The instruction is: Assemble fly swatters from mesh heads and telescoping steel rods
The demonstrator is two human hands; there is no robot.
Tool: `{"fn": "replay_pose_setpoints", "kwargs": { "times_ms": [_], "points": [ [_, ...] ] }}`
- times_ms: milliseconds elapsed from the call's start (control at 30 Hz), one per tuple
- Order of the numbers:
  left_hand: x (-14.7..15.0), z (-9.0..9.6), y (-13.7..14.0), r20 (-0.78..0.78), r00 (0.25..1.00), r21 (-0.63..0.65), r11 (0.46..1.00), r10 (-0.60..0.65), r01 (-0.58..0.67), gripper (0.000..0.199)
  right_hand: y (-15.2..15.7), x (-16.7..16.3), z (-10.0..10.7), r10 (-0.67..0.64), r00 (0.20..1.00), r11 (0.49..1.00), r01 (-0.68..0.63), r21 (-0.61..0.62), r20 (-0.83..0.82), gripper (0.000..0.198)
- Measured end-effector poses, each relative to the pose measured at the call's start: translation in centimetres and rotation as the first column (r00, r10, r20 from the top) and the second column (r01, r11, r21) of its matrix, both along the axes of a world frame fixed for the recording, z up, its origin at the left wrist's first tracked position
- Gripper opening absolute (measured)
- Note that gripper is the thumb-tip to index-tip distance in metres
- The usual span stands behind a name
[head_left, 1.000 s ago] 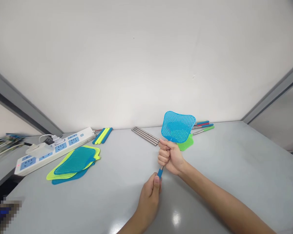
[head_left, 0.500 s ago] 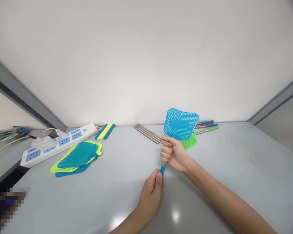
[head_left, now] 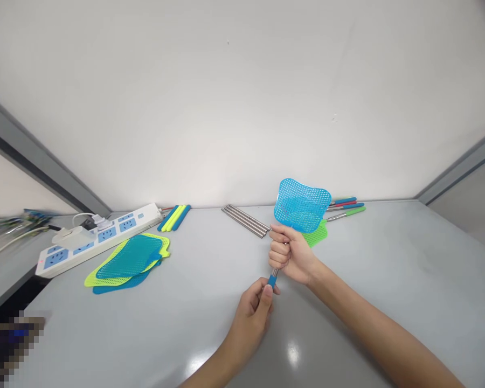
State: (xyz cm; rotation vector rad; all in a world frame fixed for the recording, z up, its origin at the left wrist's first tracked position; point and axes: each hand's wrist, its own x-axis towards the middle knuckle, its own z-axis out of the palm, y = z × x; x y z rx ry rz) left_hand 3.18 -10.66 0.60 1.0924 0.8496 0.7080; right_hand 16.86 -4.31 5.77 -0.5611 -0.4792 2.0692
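Note:
A blue fly swatter [head_left: 302, 205] is held up over the table, its perforated head tilted toward the wall. My right hand [head_left: 290, 252] is closed in a fist around its metal rod, just below the head. Lower down, my left hand [head_left: 255, 310] grips the blue handle sleeve [head_left: 272, 281] with thumb and fingers. A short piece of bare rod shows between the two hands. Behind the raised head lies a green swatter [head_left: 316, 235] on the table, partly covered from view. Several metal rods [head_left: 246, 220] lie side by side left of my right hand.
Blue and yellow handle sleeves [head_left: 173, 218] lie near the wall. Loose yellow and blue swatter heads [head_left: 131, 258] are stacked beside a white power strip [head_left: 67, 264] with plugs in it. Swatters with blue and red handles [head_left: 345, 203] rest at the back right.
My left-hand fingers have loosened and shifted slightly on the blue sleeve. The view has moved a little; my right hand still grips the rod.

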Motion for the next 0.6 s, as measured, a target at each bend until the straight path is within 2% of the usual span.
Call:
{"fn": "replay_pose_setpoints", "kwargs": {
  "times_ms": [100, 200, 300, 367, 467, 600],
  "points": [
    [0.1, 0.0, 0.0, 0.134, 0.989, -0.128, 0.989, -0.055, 0.072, 0.029, 0.0, 0.0, -0.1, 0.014, 1.0, 1.0, -0.014, -0.014, 0.003, 0.038],
    [0.0, 0.2, -0.1, 0.253, 0.963, -0.275, 0.947, -0.096, 0.166, 0.029, -0.1, -0.1, -0.3, 0.039, 0.999, 0.999, -0.038, -0.019, 0.006, 0.038],
    [-0.2, 0.5, 0.1, 0.306, 0.942, -0.348, 0.904, -0.14, 0.248, 0.029, -0.3, -0.3, -0.4, 0.03, 1.0, 0.999, -0.03, -0.022, 0.01, 0.038],
    [-0.3, 0.7, 0.3, 0.307, 0.938, -0.355, 0.895, -0.159, 0.268, 0.027, -0.4, -0.3, -0.3, 0.006, 1.0, 1.0, -0.006, -0.021, 0.007, 0.038],
    [-0.5, 0.7, 0.5, 0.268, 0.952, -0.333, 0.912, -0.15, 0.238, 0.028, -0.5, -0.6, 0.0, -0.036, 0.999, 0.999, 0.037, -0.029, 0.028, 0.038],
    [-0.4, 0.4, 0.6, 0.156, 0.978, -0.251, 0.952, -0.139, 0.175, 0.033, -0.8, -1.1, 0.0, -0.193, 0.979, 0.979, 0.196, -0.046, 0.069, 0.04]
  ]
}}
